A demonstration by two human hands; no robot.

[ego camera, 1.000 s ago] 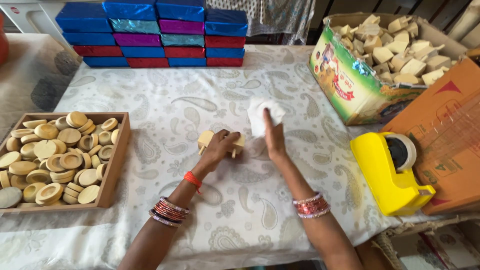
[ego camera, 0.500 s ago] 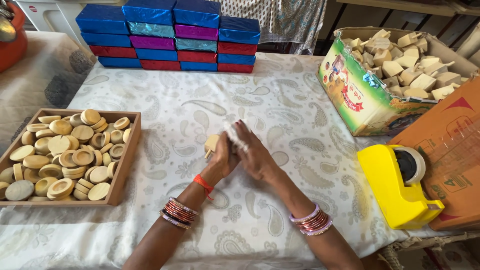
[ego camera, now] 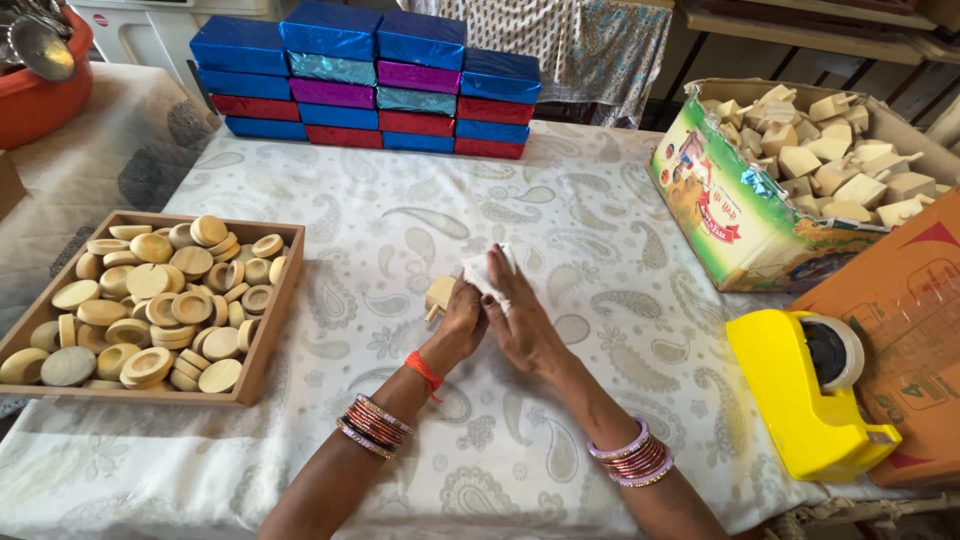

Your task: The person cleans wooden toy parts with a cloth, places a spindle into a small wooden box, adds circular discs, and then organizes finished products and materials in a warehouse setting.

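The left hand has its grip clamped on a small wooden piece, which pokes out just left of the fingers, its peg pointing down toward the tabletop. The right hand lies touching it, fingers pressed flat on a white paper that sits just beyond both grips. The tray of wooden discs lies well left, nearer the left hand; the yellow tape dispenser lies well right.
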